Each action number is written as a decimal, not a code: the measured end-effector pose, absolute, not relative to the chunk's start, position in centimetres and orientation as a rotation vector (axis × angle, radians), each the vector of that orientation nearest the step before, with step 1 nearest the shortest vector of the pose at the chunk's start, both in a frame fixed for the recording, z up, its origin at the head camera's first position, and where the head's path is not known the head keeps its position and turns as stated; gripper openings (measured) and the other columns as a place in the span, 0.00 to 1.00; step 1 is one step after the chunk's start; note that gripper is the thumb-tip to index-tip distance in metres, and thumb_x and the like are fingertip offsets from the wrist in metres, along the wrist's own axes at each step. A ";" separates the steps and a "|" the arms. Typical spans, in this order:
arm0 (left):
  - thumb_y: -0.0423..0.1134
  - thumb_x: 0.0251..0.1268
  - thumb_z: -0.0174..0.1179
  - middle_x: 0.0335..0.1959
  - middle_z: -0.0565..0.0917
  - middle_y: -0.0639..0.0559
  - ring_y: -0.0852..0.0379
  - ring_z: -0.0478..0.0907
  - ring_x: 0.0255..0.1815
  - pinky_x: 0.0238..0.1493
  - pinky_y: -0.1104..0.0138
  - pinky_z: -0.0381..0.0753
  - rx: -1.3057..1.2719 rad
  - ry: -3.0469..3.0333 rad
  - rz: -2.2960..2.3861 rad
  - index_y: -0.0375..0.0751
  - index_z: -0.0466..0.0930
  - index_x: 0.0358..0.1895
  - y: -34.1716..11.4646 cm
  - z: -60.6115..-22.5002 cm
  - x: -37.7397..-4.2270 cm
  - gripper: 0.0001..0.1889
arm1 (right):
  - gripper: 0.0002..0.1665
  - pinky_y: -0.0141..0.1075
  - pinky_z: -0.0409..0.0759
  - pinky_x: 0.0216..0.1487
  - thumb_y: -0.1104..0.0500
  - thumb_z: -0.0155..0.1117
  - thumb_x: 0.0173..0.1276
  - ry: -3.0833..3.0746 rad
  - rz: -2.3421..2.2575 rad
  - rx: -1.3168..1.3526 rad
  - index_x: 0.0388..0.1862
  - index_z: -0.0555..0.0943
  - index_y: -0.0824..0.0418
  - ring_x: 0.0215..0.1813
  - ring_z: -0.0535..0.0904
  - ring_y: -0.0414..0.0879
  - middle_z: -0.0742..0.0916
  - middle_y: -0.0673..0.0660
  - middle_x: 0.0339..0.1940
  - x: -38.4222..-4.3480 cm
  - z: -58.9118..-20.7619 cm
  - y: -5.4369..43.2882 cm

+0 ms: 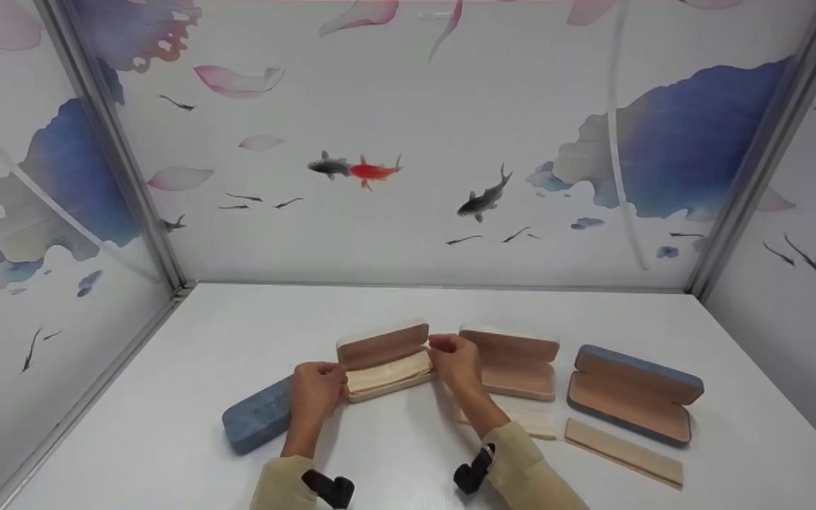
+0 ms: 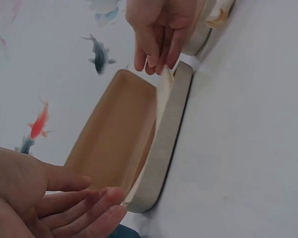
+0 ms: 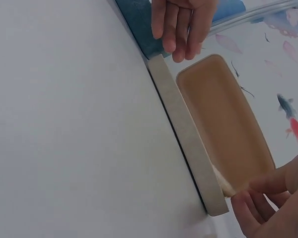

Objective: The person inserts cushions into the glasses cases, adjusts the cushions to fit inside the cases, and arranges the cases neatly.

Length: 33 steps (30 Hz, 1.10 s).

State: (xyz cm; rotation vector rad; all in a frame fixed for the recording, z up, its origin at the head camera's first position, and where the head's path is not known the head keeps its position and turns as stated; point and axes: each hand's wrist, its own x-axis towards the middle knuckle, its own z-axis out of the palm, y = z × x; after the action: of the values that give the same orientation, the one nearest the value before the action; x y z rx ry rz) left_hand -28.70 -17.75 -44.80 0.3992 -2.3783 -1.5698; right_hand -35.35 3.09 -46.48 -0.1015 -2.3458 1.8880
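An open glasses case (image 1: 383,347) with a tan lining stands in the middle of the table, its lid tilted back. A cream folded cloth (image 1: 389,373) lies lengthwise in its base. My right hand (image 1: 459,365) pinches the cloth's right end between thumb and fingers, right at the rim. At the opposite end is my left hand (image 1: 316,393), fingers loosely extended beside the case and holding nothing. In the left wrist view, the case's pale outer wall (image 2: 166,144) shows from the side. A closed blue glasses case (image 1: 258,418) lies partly behind my left hand.
Right of my hand stands a second open case (image 1: 518,375) with a tan lining, a pale folded cloth (image 1: 532,423) before it. Farther right are an open blue case (image 1: 627,409) and a folded beige cloth (image 1: 624,453). Printed panels (image 1: 408,234) close off the table's back and sides.
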 end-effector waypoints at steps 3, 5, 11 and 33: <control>0.37 0.72 0.56 0.34 0.87 0.39 0.55 0.84 0.28 0.27 0.68 0.83 0.446 -2.381 -1.645 0.24 0.84 0.48 -17.6 -44.1 -28.5 0.16 | 0.13 0.29 0.78 0.38 0.64 0.62 0.70 -2.353 1.885 -0.125 0.49 0.85 0.68 0.44 0.82 0.47 0.88 0.62 0.43 -35.4 -46.0 3.5; 0.41 0.74 0.55 0.38 0.87 0.36 0.51 0.86 0.30 0.31 0.65 0.86 0.466 -2.404 -1.660 0.23 0.82 0.50 -17.5 -43.7 -28.4 0.20 | 0.15 0.32 0.81 0.42 0.60 0.62 0.72 -2.354 1.921 -0.125 0.52 0.85 0.67 0.48 0.83 0.49 0.87 0.62 0.47 -35.4 -45.7 3.8; 0.54 0.78 0.47 0.48 0.85 0.31 0.43 0.86 0.43 0.49 0.55 0.85 0.461 -2.596 -1.529 0.20 0.77 0.56 -17.6 -42.5 -28.6 0.32 | 0.24 0.46 0.81 0.60 0.52 0.62 0.74 -2.333 2.061 -0.125 0.59 0.81 0.68 0.61 0.81 0.57 0.85 0.66 0.57 -35.7 -45.5 4.2; 0.53 0.82 0.38 0.68 0.66 0.19 0.27 0.69 0.67 0.53 0.48 0.84 0.356 -2.687 -1.518 0.12 0.57 0.69 -16.3 -41.9 -29.8 0.38 | 0.47 0.59 0.62 0.76 0.35 0.53 0.75 -2.561 2.215 -0.022 0.76 0.61 0.69 0.79 0.59 0.65 0.65 0.69 0.78 -36.4 -43.6 3.3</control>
State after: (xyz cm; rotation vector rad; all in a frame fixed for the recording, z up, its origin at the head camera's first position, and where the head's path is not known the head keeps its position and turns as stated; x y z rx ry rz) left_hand -29.78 -16.31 -41.95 0.3558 -2.6867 -1.5176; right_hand -36.43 3.35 -43.60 -0.0215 -2.5607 2.2146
